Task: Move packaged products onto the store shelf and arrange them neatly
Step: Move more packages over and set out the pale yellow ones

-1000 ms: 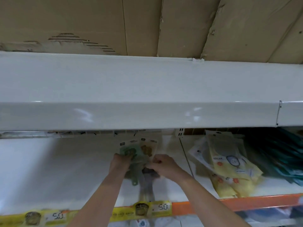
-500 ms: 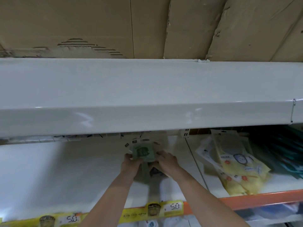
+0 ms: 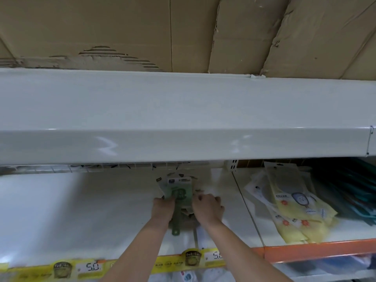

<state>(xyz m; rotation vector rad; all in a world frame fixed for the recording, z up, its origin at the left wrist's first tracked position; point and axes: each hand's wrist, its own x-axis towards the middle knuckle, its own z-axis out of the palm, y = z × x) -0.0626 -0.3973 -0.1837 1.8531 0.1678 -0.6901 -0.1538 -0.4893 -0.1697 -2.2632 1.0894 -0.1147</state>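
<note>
A stack of flat clear packets (image 3: pixel 179 192), the top one holding a green utensil with a long handle, lies on the white store shelf (image 3: pixel 81 216) under the upper shelf. My left hand (image 3: pixel 162 208) grips the stack's left edge. On the right edge, my right hand (image 3: pixel 207 208) holds the stack with curled fingers. Both forearms reach up from the bottom of the view. The lower part of the packets is hidden behind my hands.
A wide white upper shelf (image 3: pixel 183 123) overhangs the work area, with cardboard above it. Yellow packets (image 3: pixel 295 210) lie fanned on the shelf to the right, dark teal items (image 3: pixel 350 196) beyond them. Yellow price tags (image 3: pixel 91 267) line the front rail.
The fanned packets have been squared into one stack, green one on top. Both hands closed in on its sides. The camera view has shifted slightly left and down.
</note>
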